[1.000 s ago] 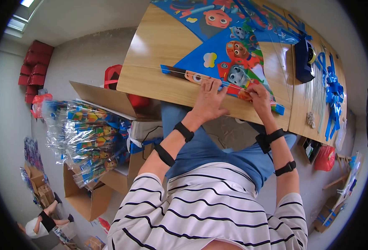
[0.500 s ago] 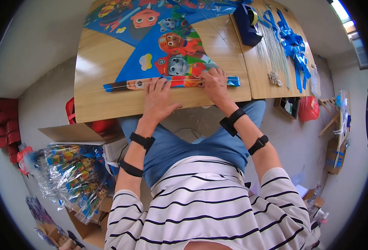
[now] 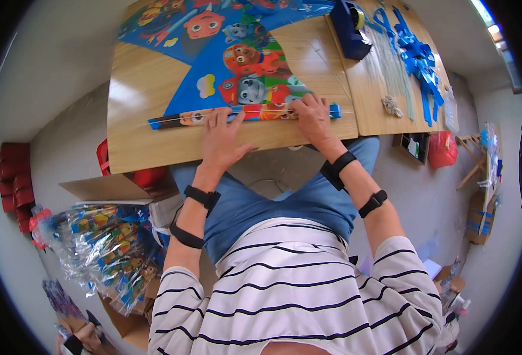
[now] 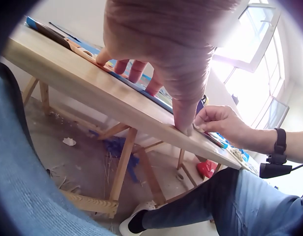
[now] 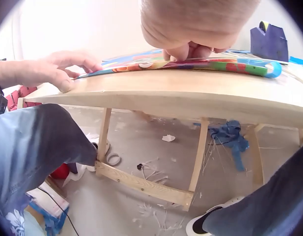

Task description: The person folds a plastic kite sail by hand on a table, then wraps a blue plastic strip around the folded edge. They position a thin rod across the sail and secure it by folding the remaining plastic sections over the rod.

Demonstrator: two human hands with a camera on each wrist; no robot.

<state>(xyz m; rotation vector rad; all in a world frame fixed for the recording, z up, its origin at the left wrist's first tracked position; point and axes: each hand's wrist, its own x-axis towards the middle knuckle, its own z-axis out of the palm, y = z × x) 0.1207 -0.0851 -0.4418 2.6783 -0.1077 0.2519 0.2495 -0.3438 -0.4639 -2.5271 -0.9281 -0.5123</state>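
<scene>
A blue plastic sheet [image 3: 184,89] printed with cartoon characters lies on the wooden table, its near side turned into a narrow folded strip [image 3: 255,112]. Along this strip runs a thin pale rod [image 3: 175,117], reaching past its left end. My left hand [image 3: 219,139] presses on the strip with extended, spread fingers, the thumb [image 4: 183,115] down at the table edge. Farther right, my right hand [image 3: 314,121] pinches the strip near its blue end [image 5: 273,69] with curled fingers [image 5: 178,52]. The palm partly hides the fingertips in the right wrist view.
A dark blue tape dispenser [image 3: 350,35] stands at the back right. Blue ribbons [image 3: 421,71], clear thin strands and a knotted bundle [image 3: 391,106] lie beyond it. Plastic-wrapped printed goods [image 3: 107,248] fill a box on the floor at left. My knees are under the table edge.
The head view has swung, shifting the table leftward in it. My right hand has slid slightly right along the folded strip. The left hand keeps pressing near the strip's middle.
</scene>
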